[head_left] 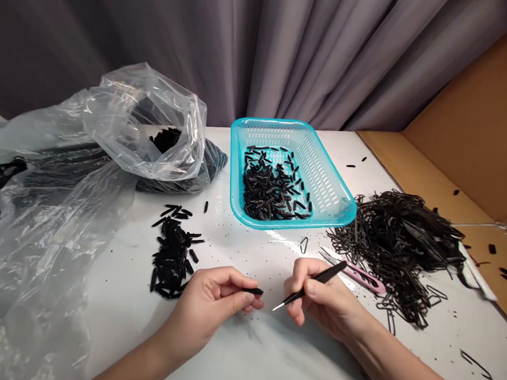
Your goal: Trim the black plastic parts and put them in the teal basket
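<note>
My left hand, at the centre front, pinches a small, slender black piece between thumb and fingertips. Just to the right, my right hand grips black tweezers like a pen. Their silver tip points down and left, a short gap from the black piece. A heap of similar black pieces lies behind and left of my left hand. Many more rest in a blue plastic basket farther back.
A clear plastic bag with black contents spreads over the left side. At right lie a tangled pile of thin black strips and loops and pink-handled snips. A brown cardboard panel borders the right; a grey curtain hangs behind.
</note>
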Demonstrator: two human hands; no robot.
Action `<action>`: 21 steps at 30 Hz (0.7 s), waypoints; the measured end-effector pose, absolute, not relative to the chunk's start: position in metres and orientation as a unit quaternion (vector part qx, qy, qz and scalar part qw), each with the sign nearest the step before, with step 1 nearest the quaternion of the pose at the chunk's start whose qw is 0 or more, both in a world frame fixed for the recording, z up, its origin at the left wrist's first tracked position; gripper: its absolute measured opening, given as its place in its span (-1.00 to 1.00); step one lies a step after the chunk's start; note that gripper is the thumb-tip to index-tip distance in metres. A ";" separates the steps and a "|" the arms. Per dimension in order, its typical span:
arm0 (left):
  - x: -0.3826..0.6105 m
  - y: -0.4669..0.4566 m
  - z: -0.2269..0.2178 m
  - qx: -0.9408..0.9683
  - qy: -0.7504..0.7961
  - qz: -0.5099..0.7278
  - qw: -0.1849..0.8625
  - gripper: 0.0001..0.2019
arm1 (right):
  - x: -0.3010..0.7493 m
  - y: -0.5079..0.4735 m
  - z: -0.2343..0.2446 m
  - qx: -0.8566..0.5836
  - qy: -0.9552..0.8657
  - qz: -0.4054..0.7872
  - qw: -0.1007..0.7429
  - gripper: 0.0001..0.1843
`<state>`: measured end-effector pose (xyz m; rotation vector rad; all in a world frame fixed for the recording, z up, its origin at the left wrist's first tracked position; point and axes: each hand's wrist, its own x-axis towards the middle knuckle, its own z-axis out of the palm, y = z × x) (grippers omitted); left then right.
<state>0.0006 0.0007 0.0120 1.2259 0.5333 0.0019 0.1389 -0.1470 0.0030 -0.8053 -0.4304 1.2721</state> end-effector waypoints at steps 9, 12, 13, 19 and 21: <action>-0.002 -0.001 0.011 0.591 0.253 0.035 0.765 -0.91 | 0.149 -0.150 0.007 -0.484 -0.263 0.415 0.724 -0.88; -0.003 -0.002 0.011 0.602 0.251 0.048 0.756 -0.91 | 0.148 -0.154 0.007 -0.608 -0.393 0.276 0.633 -0.92; -0.003 -0.002 0.011 0.605 0.251 0.051 0.754 -0.91 | 0.146 -0.155 0.006 -0.645 -0.457 0.200 0.579 -0.86; -0.005 -0.004 0.007 0.663 0.220 0.099 0.708 -0.86 | 0.133 -0.155 0.009 -0.642 -0.716 -0.055 0.270 -0.58; -0.006 -0.005 0.005 0.678 0.198 0.113 0.699 -0.83 | 0.132 -0.154 0.013 -0.635 -0.733 -0.046 0.238 -0.63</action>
